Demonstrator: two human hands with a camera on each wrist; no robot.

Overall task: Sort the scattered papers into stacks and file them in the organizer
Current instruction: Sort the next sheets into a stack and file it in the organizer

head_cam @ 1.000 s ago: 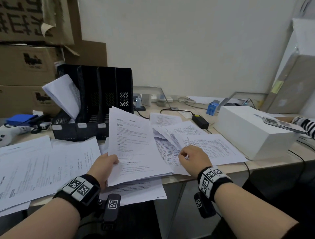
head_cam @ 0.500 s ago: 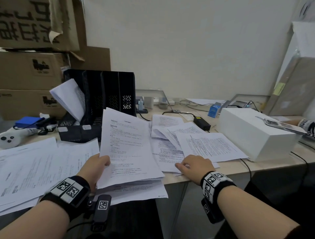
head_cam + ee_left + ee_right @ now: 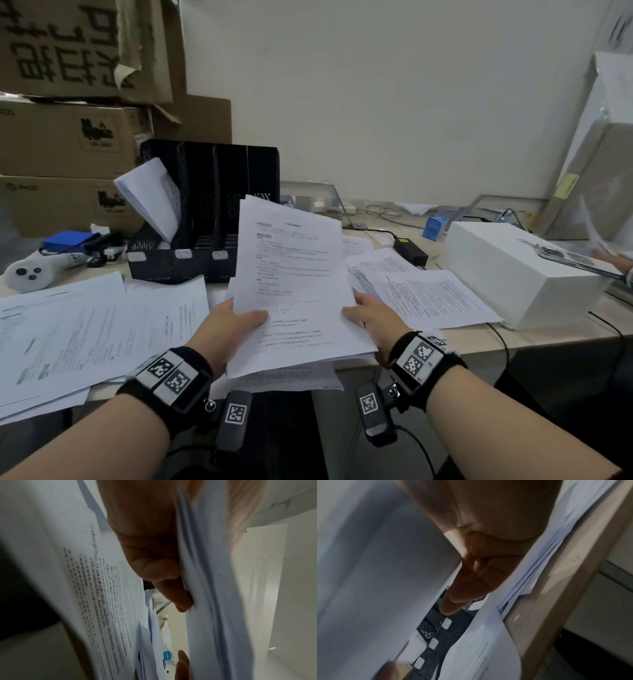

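Office or storeroom workspace. A desk (image 3: 479,346) against a plain wall bears printed papers (image 3: 85,329) and a black file organizer (image 3: 212,212). Stacked cardboard boxes (image 3: 68,137) fill the upper left of the frame.

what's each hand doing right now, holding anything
Left hand: grips the left edge of the paper stack, thumb on top.
Right hand: holds the same stack's right edge, fingers underneath.

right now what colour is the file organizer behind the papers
Black, with perforated mesh panels; the file organizer shows best in the head view.
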